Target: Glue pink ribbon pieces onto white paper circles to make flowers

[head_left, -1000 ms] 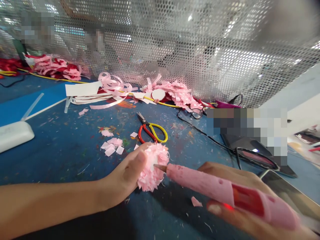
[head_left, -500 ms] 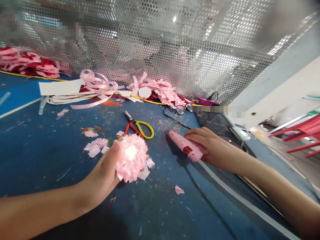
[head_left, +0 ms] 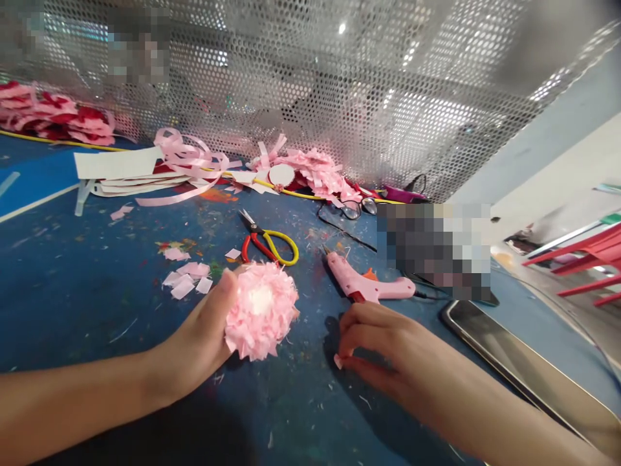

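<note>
Left hand (head_left: 201, 340) grip curled around pink pompom (head_left: 261, 310); right hand (head_left: 383, 346) fingertips apparently pinching a pink scrap (head_left: 337, 361).

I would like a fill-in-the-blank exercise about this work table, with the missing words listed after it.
1. The left hand holds a fluffy flower whose colour is ____.
2. The glue gun lies on the table, and ____ hand touches it.
3. The scissors have one red handle and one ____ handle.
4. The right hand pinches a small pink scrap between its ____.

Missing words: pink; neither; yellow; fingertips
</note>
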A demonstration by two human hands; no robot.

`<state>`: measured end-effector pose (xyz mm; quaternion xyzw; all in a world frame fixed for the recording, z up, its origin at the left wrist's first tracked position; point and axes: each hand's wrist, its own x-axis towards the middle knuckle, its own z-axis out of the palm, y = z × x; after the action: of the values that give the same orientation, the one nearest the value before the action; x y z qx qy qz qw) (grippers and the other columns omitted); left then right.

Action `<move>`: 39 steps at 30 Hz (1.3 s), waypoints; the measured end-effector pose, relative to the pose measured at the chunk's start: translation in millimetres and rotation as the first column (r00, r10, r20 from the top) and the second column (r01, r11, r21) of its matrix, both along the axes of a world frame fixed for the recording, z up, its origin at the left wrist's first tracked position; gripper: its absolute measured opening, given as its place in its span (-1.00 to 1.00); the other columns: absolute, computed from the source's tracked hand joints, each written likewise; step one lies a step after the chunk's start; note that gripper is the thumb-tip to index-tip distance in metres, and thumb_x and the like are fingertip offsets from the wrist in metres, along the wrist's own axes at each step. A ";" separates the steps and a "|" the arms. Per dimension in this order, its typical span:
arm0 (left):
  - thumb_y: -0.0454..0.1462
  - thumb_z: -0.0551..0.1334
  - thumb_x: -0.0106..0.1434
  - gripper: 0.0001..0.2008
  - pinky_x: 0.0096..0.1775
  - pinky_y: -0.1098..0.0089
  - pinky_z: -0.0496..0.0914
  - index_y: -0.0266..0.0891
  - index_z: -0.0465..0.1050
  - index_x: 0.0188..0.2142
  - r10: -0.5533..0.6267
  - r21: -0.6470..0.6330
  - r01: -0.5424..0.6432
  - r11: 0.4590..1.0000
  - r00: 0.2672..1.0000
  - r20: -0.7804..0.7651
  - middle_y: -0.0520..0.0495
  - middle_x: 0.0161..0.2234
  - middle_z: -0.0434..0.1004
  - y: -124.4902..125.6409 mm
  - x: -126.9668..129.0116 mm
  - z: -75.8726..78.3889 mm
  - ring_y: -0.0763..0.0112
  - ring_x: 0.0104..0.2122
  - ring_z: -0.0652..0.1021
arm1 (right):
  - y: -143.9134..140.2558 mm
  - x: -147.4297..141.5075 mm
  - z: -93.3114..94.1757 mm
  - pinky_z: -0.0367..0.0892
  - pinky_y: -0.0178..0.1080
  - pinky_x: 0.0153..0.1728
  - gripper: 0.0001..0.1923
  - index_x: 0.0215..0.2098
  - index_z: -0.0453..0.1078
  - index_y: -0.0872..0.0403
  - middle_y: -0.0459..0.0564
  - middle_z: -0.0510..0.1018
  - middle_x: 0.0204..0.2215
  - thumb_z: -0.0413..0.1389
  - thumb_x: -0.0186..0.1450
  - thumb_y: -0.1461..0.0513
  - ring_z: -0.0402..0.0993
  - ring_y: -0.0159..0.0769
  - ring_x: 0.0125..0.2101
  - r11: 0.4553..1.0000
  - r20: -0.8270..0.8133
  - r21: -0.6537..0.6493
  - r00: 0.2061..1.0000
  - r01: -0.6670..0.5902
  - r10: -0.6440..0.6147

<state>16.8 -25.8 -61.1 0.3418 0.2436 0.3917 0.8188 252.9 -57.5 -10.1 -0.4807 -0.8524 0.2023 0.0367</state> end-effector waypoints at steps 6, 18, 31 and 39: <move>0.25 0.23 0.00 -0.18 -0.08 0.18 0.40 -0.19 0.30 0.12 -0.036 0.067 0.041 0.997 0.996 -0.076 -0.19 -0.21 0.58 -0.4 5.6 9.1 -0.01 -0.09 0.53 | 0.9 -11.5 16.3 0.36 -0.41 -0.48 -0.88 -0.31 0.37 -0.04 -0.20 0.53 -0.45 0.03 0.33 0.29 0.45 -0.46 -0.50 0.973 -0.211 0.230 0.976 0.001 0.049; 0.21 0.15 0.13 -0.27 -0.09 0.24 0.37 -0.03 0.05 0.17 -0.058 0.170 0.062 0.984 0.998 -0.029 -0.08 -0.16 0.49 -3.9 5.5 4.2 0.19 -0.16 0.53 | 17.2 -57.9 18.2 0.19 -0.34 -0.55 -0.78 -0.44 0.42 0.07 -0.14 0.45 -0.63 -0.02 0.30 0.32 0.31 -0.43 -0.62 0.787 -0.052 0.614 0.990 -0.070 0.128; 0.23 0.16 0.09 -0.28 -0.27 0.27 0.41 -0.10 0.10 0.08 -0.151 0.217 0.164 0.962 0.986 -0.076 -0.08 -0.31 0.52 -0.5 5.2 1.0 0.23 -0.32 0.59 | 24.3 -57.4 16.2 0.19 -0.26 -0.50 -0.81 -0.46 0.43 0.14 -0.10 0.41 -0.62 0.03 0.27 0.39 0.29 -0.33 -0.57 0.776 0.044 0.602 0.978 -0.190 0.204; 0.13 0.20 0.17 -0.41 -0.22 0.35 0.44 -0.29 0.37 -0.03 -0.150 -0.015 0.152 0.988 0.983 0.111 -0.22 -0.19 0.56 4.9 6.4 6.1 0.19 -0.19 0.59 | 16.1 -36.7 16.2 0.19 -0.46 -0.53 -0.90 -0.38 0.28 0.05 -0.24 0.40 -0.60 0.08 0.32 0.27 0.27 -0.57 -0.62 0.686 -0.206 0.726 0.964 0.036 0.167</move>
<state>23.3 -20.9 -54.9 0.3278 0.1763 0.3438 0.8622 216.1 -41.4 6.1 -0.3661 -0.8673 -0.0892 0.3253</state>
